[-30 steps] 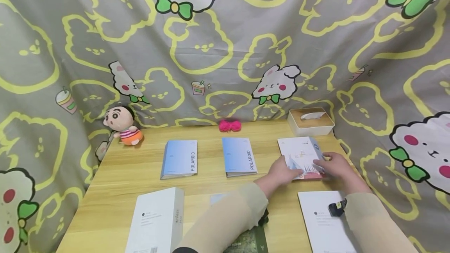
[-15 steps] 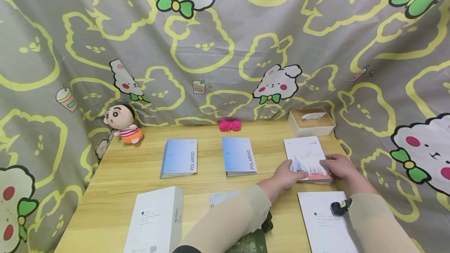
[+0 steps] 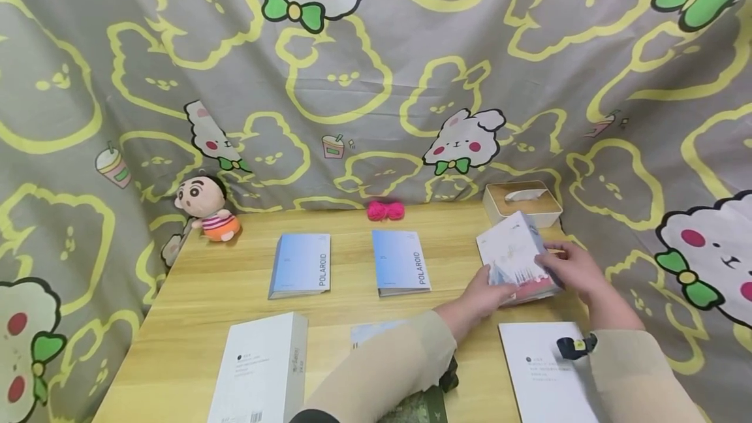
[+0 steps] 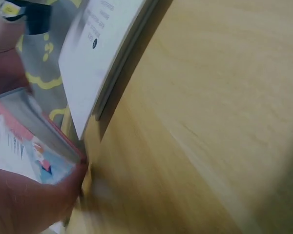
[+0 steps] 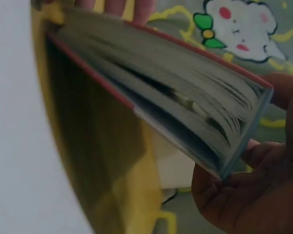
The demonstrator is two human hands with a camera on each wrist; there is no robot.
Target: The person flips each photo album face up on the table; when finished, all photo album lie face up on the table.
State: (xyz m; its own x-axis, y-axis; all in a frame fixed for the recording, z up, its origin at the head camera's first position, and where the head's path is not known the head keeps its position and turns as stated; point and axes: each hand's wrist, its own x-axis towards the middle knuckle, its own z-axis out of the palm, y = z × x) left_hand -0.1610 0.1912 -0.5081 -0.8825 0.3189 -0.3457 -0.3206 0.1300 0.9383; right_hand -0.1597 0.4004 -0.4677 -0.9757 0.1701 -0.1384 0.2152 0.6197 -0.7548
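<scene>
A thick photo album [image 3: 510,260], white with a pink lower band and a small tent picture, is held tilted between both hands at the table's right side. My left hand [image 3: 480,294] pinches its lower left corner, thumb on the cover. On the spine side my right hand [image 3: 572,269] grips it, thumb over the front. In the right wrist view, the album's bottom edge [image 5: 185,92] shows many pages between red-edged covers, with my right hand [image 5: 259,190] at the spine. The left wrist view shows my left hand [image 4: 36,197] on the album's corner.
Two blue albums marked POLAROID [image 3: 302,263] lie left and centre. White boxes [image 3: 258,364] stand front left and front right [image 3: 543,371]. A dark green album [image 3: 431,407] lies partly under the left sleeve. Behind are a tissue box [image 3: 523,201], pink bow [image 3: 385,211] and doll [image 3: 207,207].
The album first shifted right and lay flatter. Now its spine side is raised and it tilts, far corner overlapping the tissue box in view. Both hands have kept hold of it.
</scene>
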